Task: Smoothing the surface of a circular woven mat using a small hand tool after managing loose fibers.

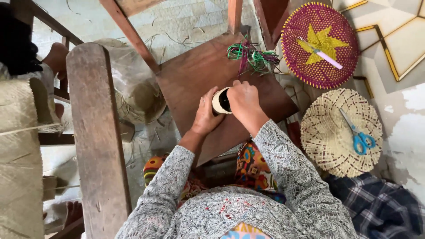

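Two bare hands meet over a small pale cylindrical roll with a dark centre (pixel 221 101), which sits on the brown wooden table (pixel 195 75) near its middle. The left hand (pixel 206 116) cups the roll from the side with curled fingers, and the right hand (pixel 243 101) closes over its top and far side, so both hands grip it between them. Just beyond the hands, near the table's far edge, lies a loose bundle of green and purple strips (pixel 252 56). To the right of the table, a round woven purple fan with a yellow star (pixel 319 44) rests on the floor, and nearer the person lies a round pale woven straw fan (pixel 341 132) with blue-handled scissors (pixel 359 137) lying on it. A weathered upright wooden plank (pixel 95 132) stands to the left.
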